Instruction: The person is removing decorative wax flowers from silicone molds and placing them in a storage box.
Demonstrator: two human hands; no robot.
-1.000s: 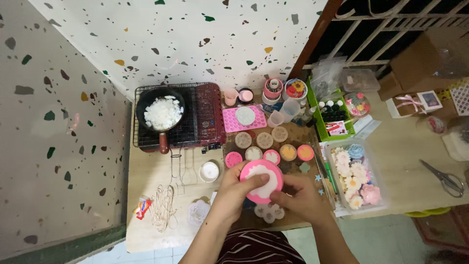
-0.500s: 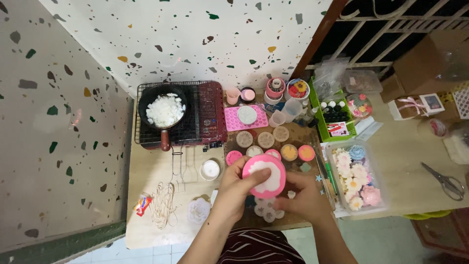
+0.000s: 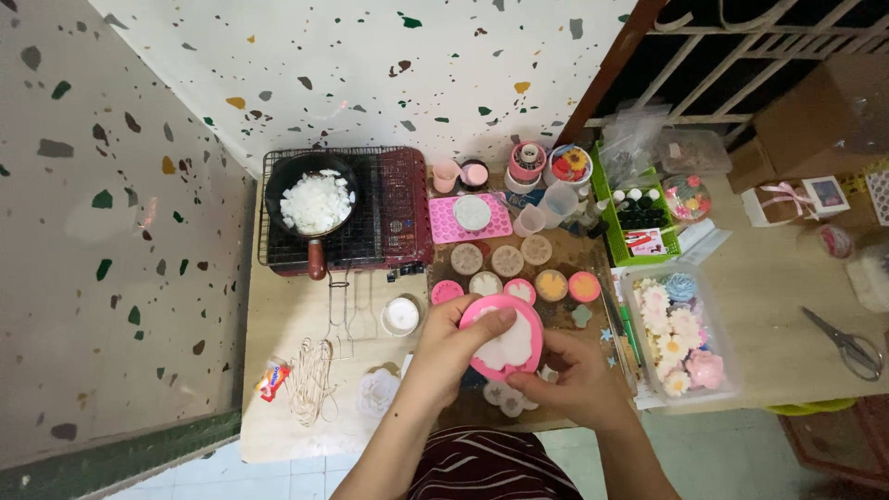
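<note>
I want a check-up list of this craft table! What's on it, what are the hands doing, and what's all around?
Surface: pale wooden table, crowded in the middle.
Job's things: round pink mould with white flower-shaped filling, held above the table.
Clutter: black pan of white chunks on a small stove; small round moulds in rows; clear tray of finished flowers; green basket of little bottles; scissors; bundle of pale string.
Hands: left hand and right hand both grip the mould, the left thumb pressing on top.
Cables: nothing seen.
Surroundings: speckled terrazzo wall, dark railing, cardboard boxes at right.
</note>
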